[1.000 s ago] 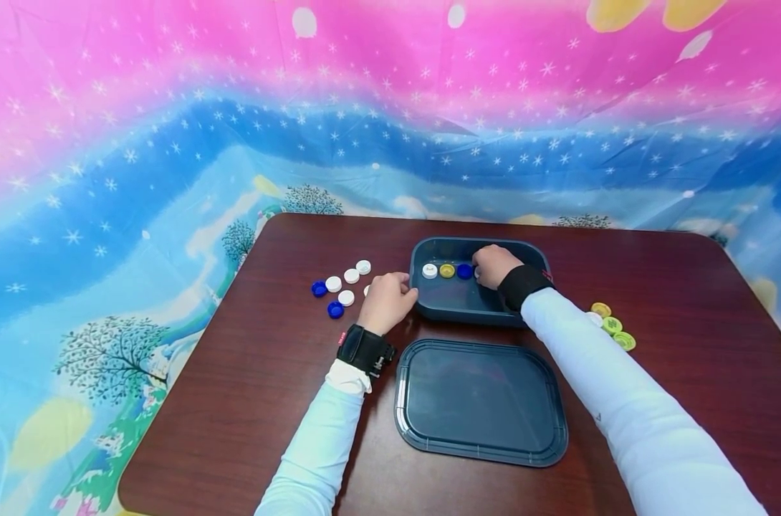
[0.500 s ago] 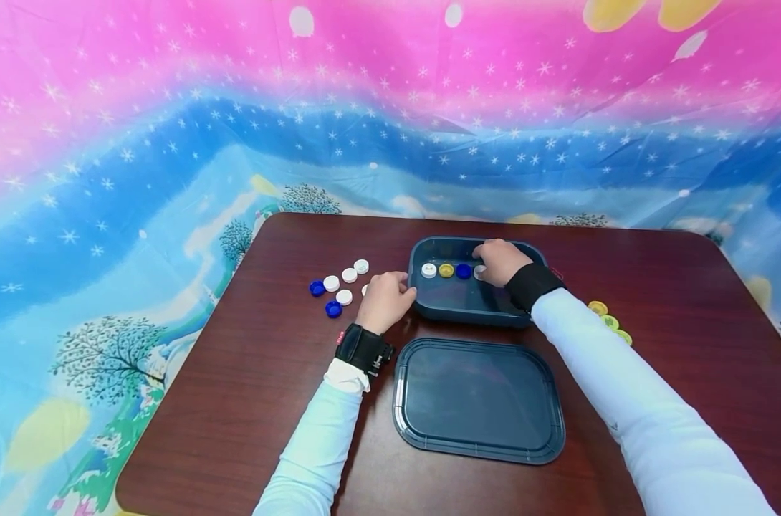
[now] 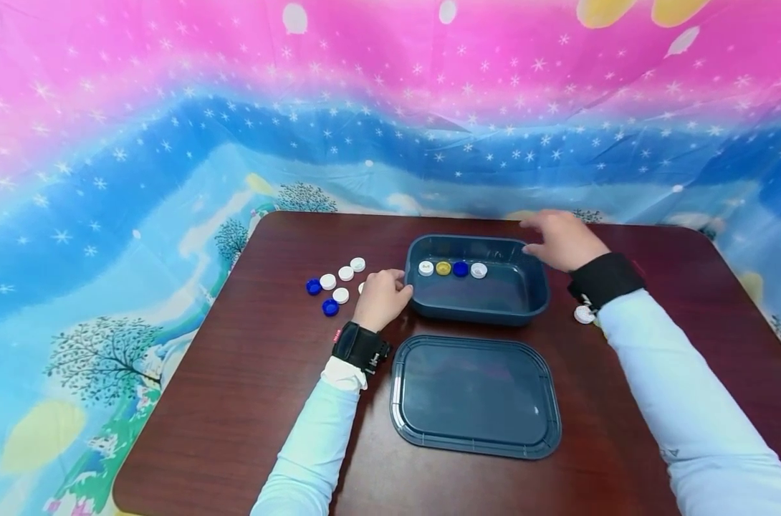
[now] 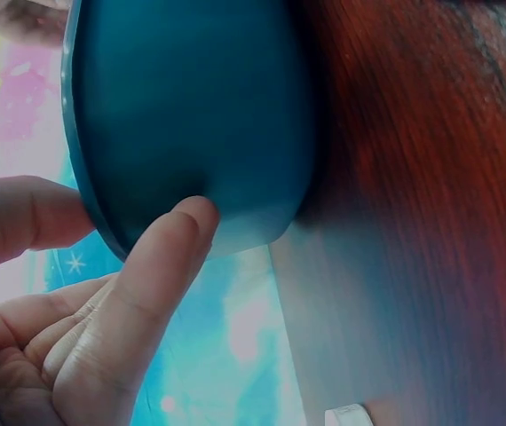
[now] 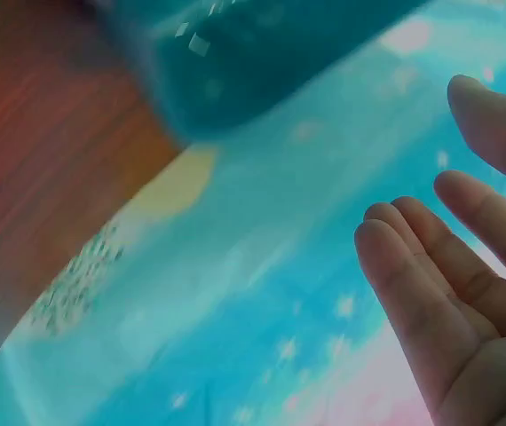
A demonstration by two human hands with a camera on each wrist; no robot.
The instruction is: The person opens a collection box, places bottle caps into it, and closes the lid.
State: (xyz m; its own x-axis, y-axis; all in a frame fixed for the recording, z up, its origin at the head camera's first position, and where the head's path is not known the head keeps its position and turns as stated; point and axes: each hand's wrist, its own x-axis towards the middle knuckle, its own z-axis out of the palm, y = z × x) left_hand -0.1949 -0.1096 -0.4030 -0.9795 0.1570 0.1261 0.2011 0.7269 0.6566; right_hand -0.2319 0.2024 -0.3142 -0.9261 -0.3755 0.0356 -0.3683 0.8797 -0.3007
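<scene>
Dark grey-blue plastic makes up the tub [image 3: 468, 314], which sits near the far edge of the tabletop [image 3: 236, 401], and the matching lid [image 3: 476, 394], lying flat between it and the near edge. Inside the tub, towards its left end, four caps run in a row: a white cap [image 3: 425, 269], a yellow cap [image 3: 443, 268], a blue cap [image 3: 461, 269] and a second white cap [image 3: 478, 270]. The left hand [image 3: 382, 297] has a narrow grip on the tub's left wall, thumb outside and a finger at the rim. The right hand [image 3: 566, 240] is wide and holds nothing, raised near the tub's far right corner and apart from it. Blue caps [image 3: 313, 286] and white caps [image 3: 346, 273] lie loose towards the tabletop's left edge; on the right-edge side a loose white cap [image 3: 584, 314] shows, with something yellow-green beside it mostly hidden by the arm. The step in hand looks like lining up caps in the tub, with the latest one just released. Continuing that row would call for the right hand to pinch another loose cap while the left steadies the tub.
</scene>
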